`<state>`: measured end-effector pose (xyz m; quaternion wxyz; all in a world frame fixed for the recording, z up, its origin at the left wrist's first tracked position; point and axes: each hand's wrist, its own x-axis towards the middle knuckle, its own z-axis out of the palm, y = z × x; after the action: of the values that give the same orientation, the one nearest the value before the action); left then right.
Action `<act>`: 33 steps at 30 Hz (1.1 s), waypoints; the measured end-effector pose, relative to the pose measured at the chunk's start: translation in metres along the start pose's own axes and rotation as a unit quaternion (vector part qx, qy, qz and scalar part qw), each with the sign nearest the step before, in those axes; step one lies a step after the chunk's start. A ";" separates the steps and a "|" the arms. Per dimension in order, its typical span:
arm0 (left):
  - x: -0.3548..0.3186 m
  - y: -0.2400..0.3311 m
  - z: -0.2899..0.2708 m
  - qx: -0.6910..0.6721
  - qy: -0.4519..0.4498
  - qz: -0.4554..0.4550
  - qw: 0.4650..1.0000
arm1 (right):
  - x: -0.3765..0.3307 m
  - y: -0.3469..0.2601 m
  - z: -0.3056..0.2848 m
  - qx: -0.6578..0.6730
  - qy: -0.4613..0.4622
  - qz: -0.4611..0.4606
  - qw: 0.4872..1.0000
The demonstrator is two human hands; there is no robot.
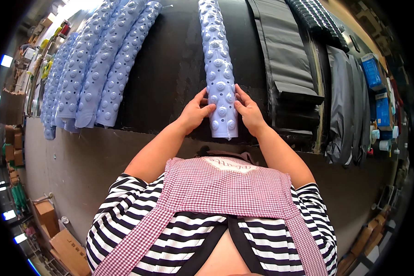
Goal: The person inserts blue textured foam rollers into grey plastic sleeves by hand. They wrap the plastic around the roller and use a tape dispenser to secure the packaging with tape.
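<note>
A rolled light-blue bath mat (pixel 220 76), studded with suction cups and pierced by small holes, lies lengthwise before me on the black tabletop (pixel 179 60). Its near end reaches the table's front edge. My left hand (pixel 196 110) clasps the roll's left side close to that end, thumb on top and fingers along the side. From the opposite side my right hand (pixel 249 110) grips it at about the same height. The undersides of the fingers are partly hidden by the roll.
Several more rolled blue mats (pixel 101 69) lie at the left, overhanging the front edge. A stack of flat black plastic bags (pixel 287 55) lies at the right, beside hanging grey sheets (pixel 342 101) and blue boxes (pixel 373 71). Cardboard boxes (pixel 69 248) stand on the floor at lower left.
</note>
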<state>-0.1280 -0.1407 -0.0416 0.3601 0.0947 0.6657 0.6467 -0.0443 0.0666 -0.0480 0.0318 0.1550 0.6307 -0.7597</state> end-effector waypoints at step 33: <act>-0.013 0.004 0.074 0.026 -0.299 0.003 0.954 | -0.084 -0.069 -0.084 -0.031 0.008 0.069 0.997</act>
<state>-0.0753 -0.0889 -0.0261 0.5378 0.2953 0.5439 0.5725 0.0352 0.1492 0.0277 0.0837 0.2035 0.6418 -0.7346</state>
